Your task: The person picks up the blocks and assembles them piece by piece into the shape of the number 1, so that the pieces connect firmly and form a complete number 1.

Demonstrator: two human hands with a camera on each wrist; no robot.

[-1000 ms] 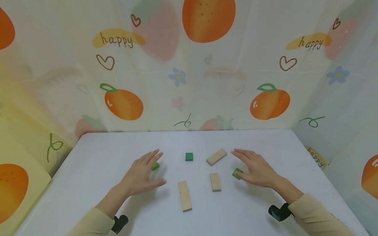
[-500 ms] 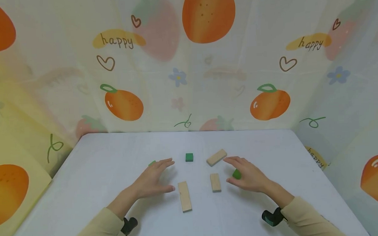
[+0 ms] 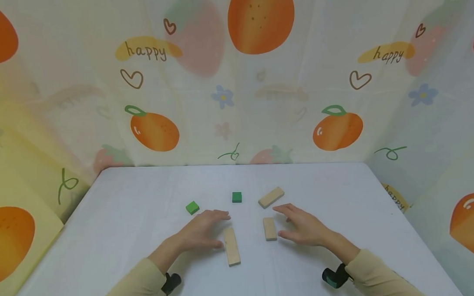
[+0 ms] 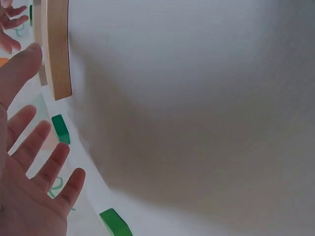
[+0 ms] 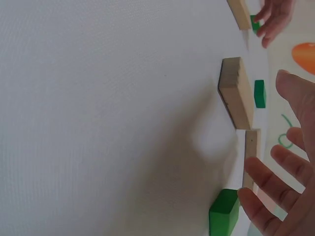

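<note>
- From here I count 6 blocks on the white table [image 3: 324, 180]: 3 wooden, 3 green.
- The left hand [image 3: 202, 231] has its fingers parted and grips 0 blocks; its thumb is right at the long wooden block [image 3: 232, 248], though I can't tell if they touch.
- The right hand [image 3: 305, 227] is wide between thumb and fingers, also gripping 0 blocks, its thumb just beside the short wooden block [image 3: 269, 229].
- Beyond that hand's fingertips, 1 slanted wooden block [image 3: 271, 197] lies flat.
- 2 green blocks sit farther back: the middle green block [image 3: 236, 197] and the left green block [image 3: 192, 207].
- The right green block [image 5: 224, 212] shows near the right fingers at wrist level; from above, the hand hides it.
- 2 beige sleeves [image 3: 136, 282], 2 black wrist devices [image 3: 335, 276].
</note>
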